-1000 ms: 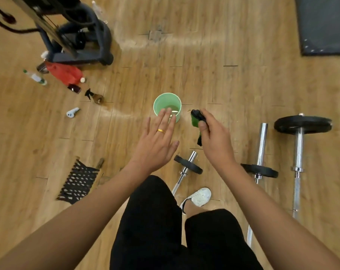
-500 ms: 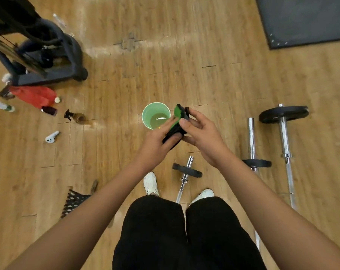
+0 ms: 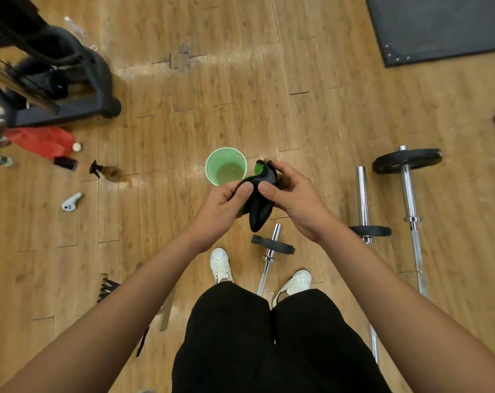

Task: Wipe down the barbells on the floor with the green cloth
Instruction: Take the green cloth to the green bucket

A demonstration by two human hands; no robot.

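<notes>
Bare wooden floor (image 3: 311,114) beyond the green cup (image 3: 211,160); barbells (image 3: 408,188) low at right, machine base (image 3: 70,109) far left.

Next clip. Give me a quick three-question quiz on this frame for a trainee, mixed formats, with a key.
1. Which hand grips the green cloth? A. left only B. right only C. both
2. True or false: the green cup is empty.
3. How many barbells lie on the floor?
Key: 1. C: left hand and right hand both grip it. 2. False: it holds liquid. 3. Three.
</notes>
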